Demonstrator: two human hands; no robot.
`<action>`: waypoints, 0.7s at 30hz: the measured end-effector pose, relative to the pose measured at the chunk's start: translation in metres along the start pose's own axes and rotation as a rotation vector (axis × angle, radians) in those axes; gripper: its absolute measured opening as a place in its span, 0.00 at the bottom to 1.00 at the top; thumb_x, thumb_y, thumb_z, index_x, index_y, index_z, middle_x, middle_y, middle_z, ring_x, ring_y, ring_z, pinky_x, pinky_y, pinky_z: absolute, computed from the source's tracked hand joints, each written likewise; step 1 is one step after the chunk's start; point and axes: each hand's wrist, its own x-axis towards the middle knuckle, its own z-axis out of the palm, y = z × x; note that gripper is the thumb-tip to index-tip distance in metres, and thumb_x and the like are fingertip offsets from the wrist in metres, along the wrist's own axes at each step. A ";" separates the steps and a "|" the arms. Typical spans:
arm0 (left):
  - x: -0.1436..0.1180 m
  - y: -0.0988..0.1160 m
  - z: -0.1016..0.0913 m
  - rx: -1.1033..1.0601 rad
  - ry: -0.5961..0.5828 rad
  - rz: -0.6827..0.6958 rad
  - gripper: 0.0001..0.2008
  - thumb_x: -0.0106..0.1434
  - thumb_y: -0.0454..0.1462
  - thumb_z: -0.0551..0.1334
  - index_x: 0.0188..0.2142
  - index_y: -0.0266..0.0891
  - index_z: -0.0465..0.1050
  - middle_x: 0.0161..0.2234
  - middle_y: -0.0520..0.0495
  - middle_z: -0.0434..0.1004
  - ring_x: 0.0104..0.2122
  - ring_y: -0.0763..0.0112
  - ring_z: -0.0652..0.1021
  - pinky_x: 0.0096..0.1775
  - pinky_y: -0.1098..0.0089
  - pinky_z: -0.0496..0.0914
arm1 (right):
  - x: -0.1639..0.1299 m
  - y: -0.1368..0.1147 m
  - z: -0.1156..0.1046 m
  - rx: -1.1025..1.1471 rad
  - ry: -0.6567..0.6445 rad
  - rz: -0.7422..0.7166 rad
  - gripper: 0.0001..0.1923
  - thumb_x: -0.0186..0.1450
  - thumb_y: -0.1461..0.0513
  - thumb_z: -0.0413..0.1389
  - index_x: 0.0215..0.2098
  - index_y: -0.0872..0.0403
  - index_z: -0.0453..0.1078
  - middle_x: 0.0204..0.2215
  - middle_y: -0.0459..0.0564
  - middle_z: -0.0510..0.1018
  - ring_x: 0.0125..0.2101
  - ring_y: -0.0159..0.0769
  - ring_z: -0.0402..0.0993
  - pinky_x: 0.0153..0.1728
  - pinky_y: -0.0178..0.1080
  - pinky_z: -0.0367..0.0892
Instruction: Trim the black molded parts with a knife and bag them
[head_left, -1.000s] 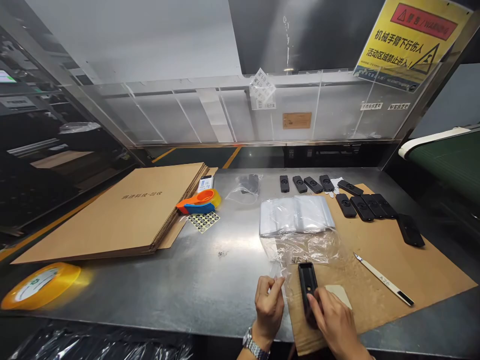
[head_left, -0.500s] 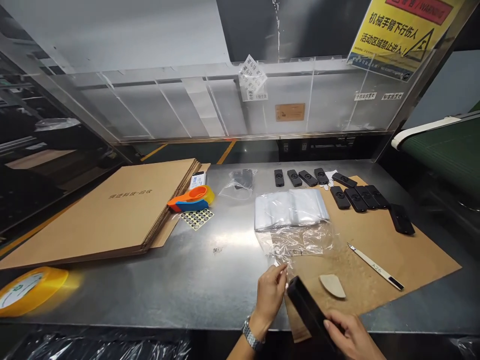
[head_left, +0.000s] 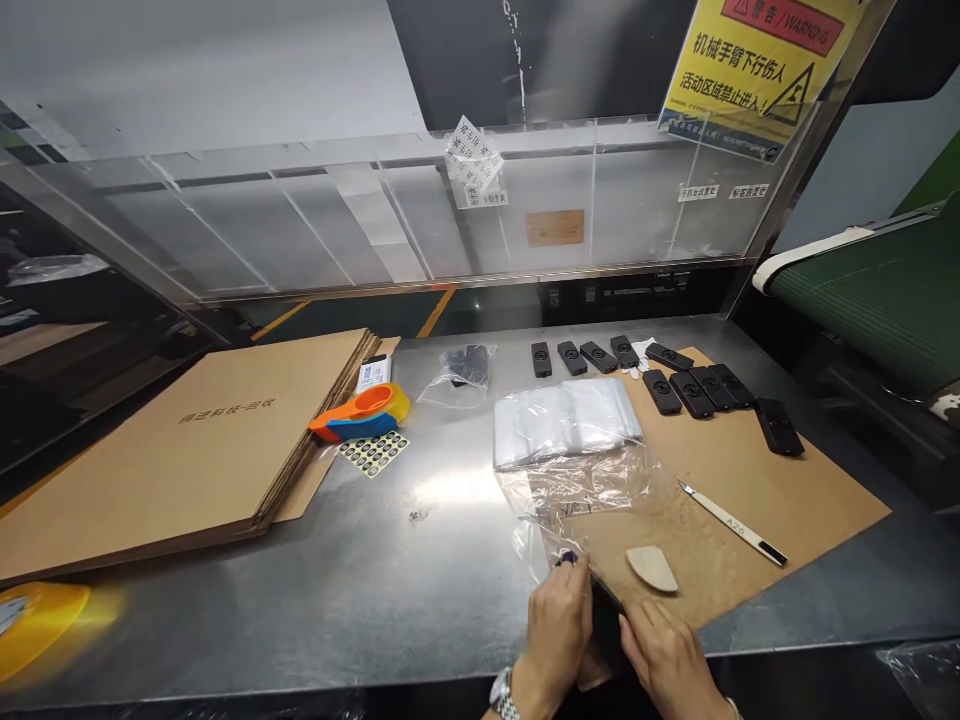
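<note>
Near the front edge of the bench, a long black rectangular device [head_left: 607,622] is held between my two hands. My left hand [head_left: 553,625], with a metal watch at the wrist, is closed around its upper left end, where a small dark piece shows at the fingertips. Closed along the opposite side is my right hand [head_left: 667,650]. Much of the device is hidden by the fingers. Just beyond lie a stack of clear plastic bags [head_left: 568,418] and crumpled clear film [head_left: 600,478]. To the right rests a beige wedge-shaped piece [head_left: 652,569].
A craft knife [head_left: 733,523] lies on a cardboard sheet [head_left: 810,495]. Several black devices [head_left: 663,392] stand behind it. On the left are stacked flat cartons [head_left: 217,430], a tape dispenser [head_left: 360,413], a sticker sheet [head_left: 375,453] and a yellow tape roll [head_left: 45,625]. A clear panel [head_left: 300,220] rises behind.
My left hand has come onto the device's end, where before it was pinched beside it. My right hand has shifted forward along the device. The view has turned slightly right.
</note>
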 end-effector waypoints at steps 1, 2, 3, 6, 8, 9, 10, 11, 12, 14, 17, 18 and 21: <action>-0.002 0.004 0.001 0.090 0.018 0.082 0.15 0.62 0.29 0.48 0.43 0.37 0.70 0.25 0.47 0.73 0.25 0.67 0.74 0.26 0.70 0.69 | 0.002 -0.001 0.000 0.004 -0.001 -0.014 0.14 0.66 0.62 0.40 0.30 0.52 0.66 0.23 0.49 0.74 0.25 0.38 0.73 0.26 0.36 0.63; -0.003 0.008 -0.001 0.144 0.024 0.145 0.15 0.62 0.29 0.47 0.42 0.37 0.70 0.23 0.48 0.71 0.23 0.67 0.73 0.24 0.70 0.67 | 0.004 -0.001 0.000 0.030 -0.004 0.007 0.14 0.66 0.62 0.39 0.33 0.52 0.66 0.24 0.49 0.74 0.25 0.38 0.74 0.25 0.36 0.64; -0.004 0.012 -0.003 0.173 0.026 0.194 0.15 0.62 0.29 0.47 0.42 0.36 0.69 0.23 0.48 0.70 0.22 0.67 0.73 0.23 0.70 0.66 | 0.007 -0.001 0.000 0.071 -0.008 0.054 0.13 0.66 0.63 0.39 0.38 0.54 0.65 0.25 0.50 0.75 0.26 0.38 0.74 0.25 0.35 0.64; -0.001 0.022 -0.017 0.208 0.057 0.259 0.15 0.63 0.29 0.45 0.42 0.34 0.68 0.22 0.48 0.69 0.21 0.68 0.71 0.22 0.70 0.64 | 0.016 -0.002 -0.005 0.143 0.005 0.197 0.18 0.66 0.64 0.38 0.52 0.60 0.56 0.24 0.50 0.77 0.24 0.38 0.75 0.22 0.34 0.65; 0.005 0.030 -0.026 0.216 0.090 0.317 0.15 0.64 0.30 0.44 0.41 0.35 0.68 0.21 0.49 0.68 0.20 0.68 0.71 0.21 0.70 0.63 | 0.023 -0.008 -0.011 0.080 0.033 0.178 0.17 0.66 0.64 0.38 0.50 0.60 0.58 0.22 0.50 0.77 0.21 0.38 0.75 0.20 0.34 0.63; 0.008 0.034 -0.030 0.216 0.107 0.361 0.15 0.64 0.30 0.44 0.41 0.35 0.68 0.21 0.49 0.68 0.19 0.68 0.71 0.21 0.70 0.62 | 0.028 -0.011 -0.016 0.030 0.045 0.138 0.16 0.66 0.64 0.38 0.46 0.58 0.62 0.21 0.50 0.76 0.21 0.39 0.74 0.20 0.34 0.61; 0.012 0.037 -0.034 0.213 0.119 0.397 0.14 0.64 0.31 0.45 0.39 0.35 0.68 0.21 0.49 0.67 0.19 0.68 0.70 0.21 0.69 0.62 | 0.032 -0.015 -0.023 -0.013 0.055 0.094 0.15 0.66 0.64 0.38 0.41 0.57 0.65 0.21 0.51 0.76 0.21 0.39 0.74 0.20 0.34 0.60; 0.018 0.040 -0.038 0.211 0.120 0.408 0.14 0.64 0.32 0.45 0.38 0.36 0.69 0.20 0.49 0.67 0.19 0.68 0.70 0.21 0.69 0.62 | 0.037 -0.018 -0.031 -0.033 0.056 0.059 0.15 0.66 0.64 0.38 0.37 0.55 0.66 0.20 0.51 0.75 0.21 0.38 0.74 0.20 0.34 0.59; 0.024 0.042 -0.043 0.214 0.108 0.389 0.14 0.64 0.32 0.45 0.36 0.36 0.69 0.20 0.49 0.67 0.19 0.67 0.70 0.21 0.68 0.62 | 0.042 -0.019 -0.042 -0.019 0.047 0.047 0.15 0.66 0.64 0.38 0.33 0.54 0.66 0.20 0.51 0.75 0.22 0.38 0.73 0.21 0.34 0.58; 0.038 0.043 -0.054 0.193 0.054 0.297 0.13 0.63 0.31 0.47 0.34 0.37 0.70 0.21 0.49 0.69 0.20 0.67 0.72 0.21 0.69 0.63 | 0.049 -0.019 -0.066 0.114 0.015 0.108 0.16 0.67 0.62 0.38 0.29 0.54 0.65 0.20 0.49 0.73 0.21 0.34 0.71 0.22 0.33 0.57; 0.059 0.042 -0.071 -0.012 -0.068 0.217 0.12 0.63 0.29 0.49 0.38 0.40 0.69 0.27 0.50 0.74 0.27 0.70 0.75 0.27 0.72 0.67 | 0.054 -0.008 -0.095 0.443 -0.027 0.281 0.16 0.68 0.58 0.39 0.27 0.54 0.62 0.16 0.44 0.68 0.18 0.29 0.65 0.23 0.32 0.57; 0.066 0.042 -0.076 -0.103 -0.094 0.225 0.11 0.63 0.30 0.50 0.39 0.41 0.69 0.29 0.50 0.75 0.29 0.71 0.76 0.30 0.73 0.68 | 0.053 -0.004 -0.100 0.559 -0.040 0.335 0.17 0.68 0.56 0.39 0.28 0.54 0.62 0.16 0.43 0.67 0.17 0.28 0.63 0.22 0.31 0.57; 0.079 0.050 -0.078 -0.242 -0.103 0.265 0.09 0.64 0.31 0.51 0.40 0.41 0.68 0.31 0.51 0.76 0.30 0.73 0.76 0.31 0.75 0.68 | 0.047 0.006 -0.097 0.827 -0.015 0.409 0.17 0.66 0.51 0.44 0.40 0.56 0.63 0.23 0.45 0.70 0.20 0.27 0.62 0.21 0.30 0.57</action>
